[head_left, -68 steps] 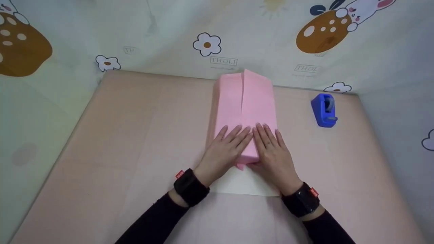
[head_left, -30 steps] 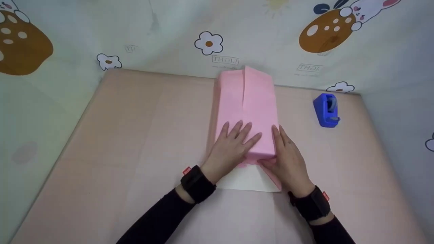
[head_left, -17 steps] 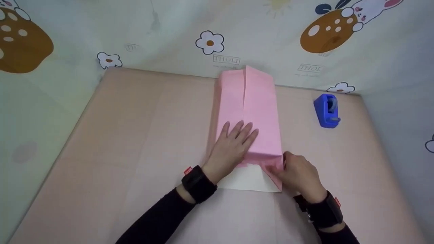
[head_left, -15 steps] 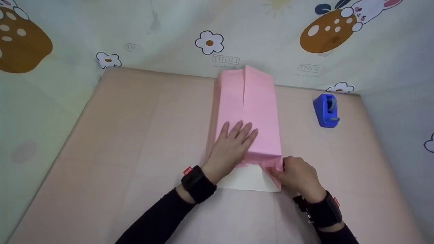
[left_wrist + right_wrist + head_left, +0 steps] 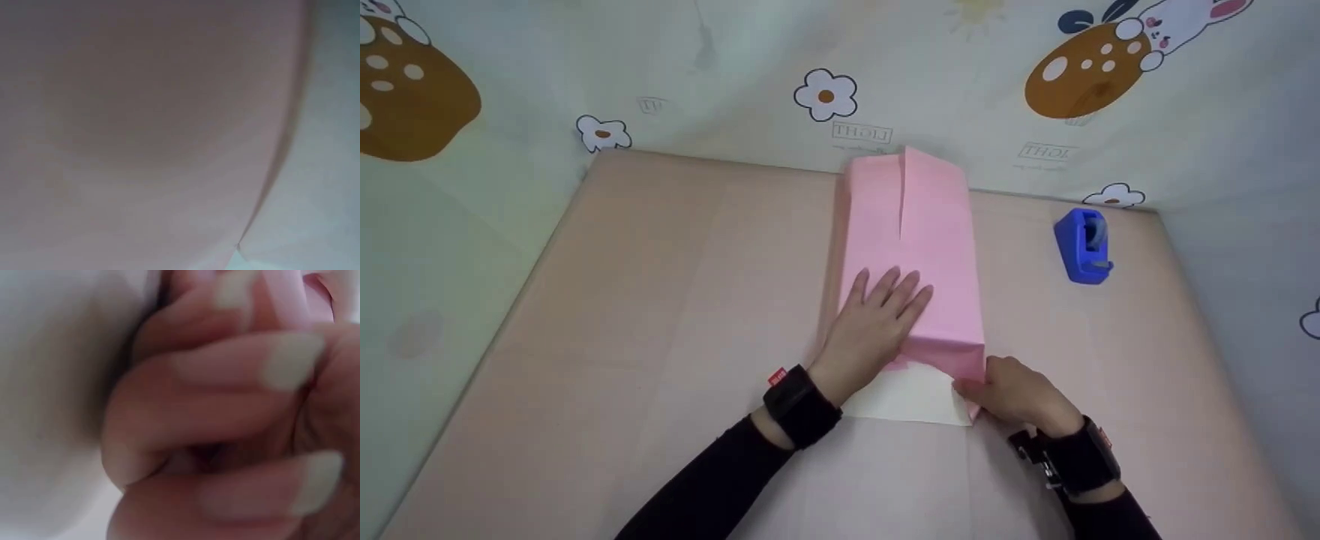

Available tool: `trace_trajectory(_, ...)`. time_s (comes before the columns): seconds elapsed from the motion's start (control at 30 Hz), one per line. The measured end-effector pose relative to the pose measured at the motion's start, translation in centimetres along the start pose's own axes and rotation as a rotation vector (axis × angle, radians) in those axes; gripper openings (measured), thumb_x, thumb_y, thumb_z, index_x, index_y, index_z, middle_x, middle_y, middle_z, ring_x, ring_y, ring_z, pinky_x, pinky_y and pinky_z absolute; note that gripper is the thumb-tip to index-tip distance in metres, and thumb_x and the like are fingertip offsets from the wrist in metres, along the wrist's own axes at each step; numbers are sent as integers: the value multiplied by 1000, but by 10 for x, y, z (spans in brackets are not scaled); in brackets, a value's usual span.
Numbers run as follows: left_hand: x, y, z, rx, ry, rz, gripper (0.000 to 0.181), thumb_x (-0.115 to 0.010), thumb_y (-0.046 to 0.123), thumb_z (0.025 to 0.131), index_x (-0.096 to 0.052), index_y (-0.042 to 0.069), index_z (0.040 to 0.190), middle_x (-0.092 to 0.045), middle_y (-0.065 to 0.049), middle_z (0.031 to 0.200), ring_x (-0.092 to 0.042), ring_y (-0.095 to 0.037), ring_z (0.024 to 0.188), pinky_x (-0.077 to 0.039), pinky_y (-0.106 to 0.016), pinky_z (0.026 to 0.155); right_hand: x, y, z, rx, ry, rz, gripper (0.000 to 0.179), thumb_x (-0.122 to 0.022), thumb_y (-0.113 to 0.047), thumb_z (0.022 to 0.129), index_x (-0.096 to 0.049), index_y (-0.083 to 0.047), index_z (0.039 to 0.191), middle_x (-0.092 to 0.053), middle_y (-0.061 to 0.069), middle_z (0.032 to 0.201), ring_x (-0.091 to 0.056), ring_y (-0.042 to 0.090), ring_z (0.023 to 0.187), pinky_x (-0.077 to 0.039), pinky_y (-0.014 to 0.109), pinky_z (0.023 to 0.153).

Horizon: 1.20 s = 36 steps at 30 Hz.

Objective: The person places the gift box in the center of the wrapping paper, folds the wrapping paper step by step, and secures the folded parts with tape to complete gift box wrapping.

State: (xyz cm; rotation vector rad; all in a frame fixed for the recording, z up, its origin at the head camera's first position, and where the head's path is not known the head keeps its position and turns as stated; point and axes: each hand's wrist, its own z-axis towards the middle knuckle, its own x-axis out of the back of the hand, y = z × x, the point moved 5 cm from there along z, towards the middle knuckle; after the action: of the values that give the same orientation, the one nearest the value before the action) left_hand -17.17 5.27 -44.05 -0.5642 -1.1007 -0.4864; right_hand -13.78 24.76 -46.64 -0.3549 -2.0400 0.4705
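A pink paper parcel (image 5: 915, 262) lies lengthwise on the table (image 5: 720, 300), a little right of the middle, its far end at the table's far edge and its near end pointing toward the near edge. A slit between two overlapping sides of the paper runs down its top from the far end, and the flap on the right stands up slightly at its far corner. The left hand (image 5: 868, 326) rests flat on the parcel's top near its near left corner, palm down, fingers straight and spread. The right hand (image 5: 1020, 390) is at the near right corner, its fingers curled, pinching the pink paper there between thumb and fingers; the right wrist view shows those fingers bent in toward the palm, with a strip of pink beside them. From under the near end a white piece of paper (image 5: 915, 394) extends over the table toward the near edge, between the two wrists. A blue tape dispenser (image 5: 1081, 247) stands near the table's far right corner, well apart from the parcel. Each wrist wears a black band (image 5: 802, 406) with a red tag, below it a dark sleeve (image 5: 697, 480). Behind the far edge hangs a pale cloth (image 5: 720, 112) printed with flowers.
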Motion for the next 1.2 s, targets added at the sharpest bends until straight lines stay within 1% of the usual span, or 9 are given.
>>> trace_trajectory(0.13, 0, 0, 0, 0, -4, 1, 84, -80, 39, 84, -40, 19, 155, -46, -4, 158, -44, -26, 146, -40, -53, 118, 6, 0, 1, -21, 55, 35, 25, -69, -31, 90, -64, -9, 79, -51, -2, 64, -47, 14, 54, -35, 27, 48)
trace_trajectory(0.23, 0, 0, -1, 1, -7, -4, 86, -81, 40, 83, -40, 18, 156, -46, -5, 158, -43, -27, 147, -40, -53, 119, 8, -2, 1, -11, 103, 39, 24, -68, -27, 89, -61, -10, 73, -48, -2, 60, -45, 14, 52, -33, 27, 46)
trace_trajectory(0.33, -1, 0, -1, 2, -1, -9, 85, -81, 39, 83, -40, 18, 155, -46, -5, 158, -44, -27, 146, -40, -53, 118, 5, -2, 0, -22, 110, 29, 24, -65, -23, 90, -60, -10, 70, -47, -2, 59, -45, 14, 51, -32, 27, 46)
trace_trajectory(0.47, -1, 0, 0, 2, 15, -13, 84, -80, 38, 84, -41, 18, 155, -47, -5, 157, -45, -27, 145, -40, -53, 118, -1, 0, -4, -42, 65, 31, 26, -62, -20, 90, -58, -10, 67, -48, -3, 56, -45, 12, 48, -32, 25, 44)
trace_trajectory(0.6, -2, 0, -1, 0, 10, -24, 84, -80, 38, 84, -41, 18, 155, -46, -5, 158, -44, -27, 146, -40, -53, 118, -7, 4, -9, -46, -1, 91, 29, -61, -19, 93, -56, -9, 66, -49, -3, 53, -45, 10, 44, -34, 22, 41)
trace_trajectory(0.83, -1, -1, -1, 3, 2, -16, 82, -78, 37, 86, -40, 19, 156, -45, -5, 158, -44, -26, 146, -39, -53, 119, -19, 8, -19, -51, -108, 196, 38, -55, -23, 100, -63, -3, 69, -58, -1, 53, -50, 8, 42, -42, 20, 39)
trace_trajectory(1.0, -2, 1, -1, 3, -12, -1, 80, -76, 37, 88, -39, 19, 156, -45, -4, 159, -43, -26, 147, -39, -52, 119, -22, 8, -22, -23, -124, 200, 44, -50, -24, 103, -63, -2, 68, -58, -1, 52, -51, 7, 39, -42, 21, 39)
trace_trajectory(1.07, -1, 1, -1, 3, -12, 2, 79, -76, 37, 88, -39, 19, 156, -45, -4, 159, -43, -26, 147, -39, -52, 119, -21, 8, -22, -16, -119, 173, 47, -51, -29, 104, -64, -4, 67, -56, -2, 52, -50, 7, 41, -40, 22, 39)
trace_trajectory(1.2, -1, 0, 0, 0, -16, 3, 75, -73, 34, 91, -39, 19, 156, -44, -3, 159, -43, -26, 147, -39, -53, 119, -16, 5, -22, -39, -112, 99, 55, -55, -51, 100, -64, -8, 66, -53, -4, 54, -47, 10, 46, -35, 25, 44)
